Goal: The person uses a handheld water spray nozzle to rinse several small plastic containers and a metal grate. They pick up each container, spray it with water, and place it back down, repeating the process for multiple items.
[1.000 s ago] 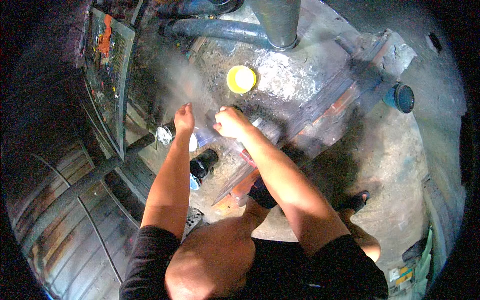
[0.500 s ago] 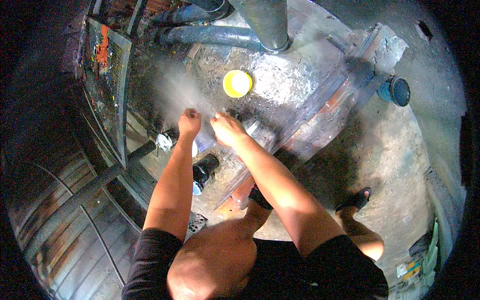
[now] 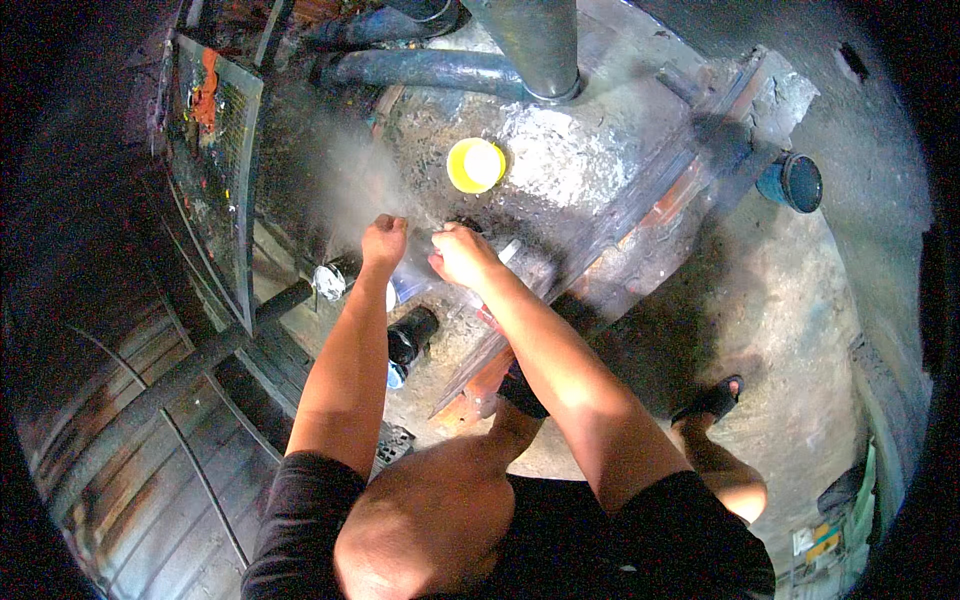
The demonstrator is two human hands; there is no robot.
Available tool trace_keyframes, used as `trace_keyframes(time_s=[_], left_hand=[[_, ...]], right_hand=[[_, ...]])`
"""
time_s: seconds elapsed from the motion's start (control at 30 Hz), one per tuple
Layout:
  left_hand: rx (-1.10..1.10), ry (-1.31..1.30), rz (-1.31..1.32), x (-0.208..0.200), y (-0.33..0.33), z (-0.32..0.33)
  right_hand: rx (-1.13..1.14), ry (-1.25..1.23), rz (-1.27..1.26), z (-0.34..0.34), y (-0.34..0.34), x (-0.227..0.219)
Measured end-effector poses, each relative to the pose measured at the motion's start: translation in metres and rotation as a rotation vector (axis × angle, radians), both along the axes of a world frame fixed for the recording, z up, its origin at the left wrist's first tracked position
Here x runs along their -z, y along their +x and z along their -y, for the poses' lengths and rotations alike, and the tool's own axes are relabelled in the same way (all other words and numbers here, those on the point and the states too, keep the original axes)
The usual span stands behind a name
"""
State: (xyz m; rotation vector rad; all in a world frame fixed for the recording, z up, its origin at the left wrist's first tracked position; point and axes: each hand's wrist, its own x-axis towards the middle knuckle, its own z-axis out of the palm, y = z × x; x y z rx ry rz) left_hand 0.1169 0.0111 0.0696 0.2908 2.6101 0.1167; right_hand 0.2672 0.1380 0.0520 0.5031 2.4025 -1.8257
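Both my arms reach forward over a stained work surface. My left hand (image 3: pixel 384 243) is closed in a fist, and what it may hold is too small to make out. Just to its right, my right hand (image 3: pixel 463 256) is also closed, its fingers pressed together around something hidden. The two hands are a short way apart. A pale haze (image 3: pixel 365 175) hangs in the air beyond them. Farther off stands a round yellow container (image 3: pixel 458 166) with something white in it. Close below the hands lies a dark cylindrical container (image 3: pixel 411 335) with a light blue end.
White residue (image 3: pixel 565 160) coats the surface beyond my right hand. A can with a white-smeared top (image 3: pixel 329 283) is near my left wrist. Thick pipes (image 3: pixel 430 75) cross the back. A mesh-panelled frame (image 3: pixel 240 170) stands left; a dark bucket (image 3: pixel 800 183) sits far right.
My right hand has shifted slightly to the right, and the left hand a little too, both still closed. The haze has changed shape slightly.
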Motion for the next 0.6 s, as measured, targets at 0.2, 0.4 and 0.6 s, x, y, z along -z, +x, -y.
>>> trace_keyframes(time_s=[0.2,0.4,0.6], left_hand=[[0.093,-0.021,-0.095,0.004,-0.004,0.009],[0.061,-0.037,-0.100,0.008,-0.008,0.015],[0.085,0.006,-0.113,0.008,-0.006,0.016]], right_hand=[[-0.013,-0.051,-0.079,0.000,0.000,0.014],[0.029,-0.082,-0.181,-0.003,0.000,0.015],[-0.108,-0.026,-0.061,-0.019,0.002,0.010]])
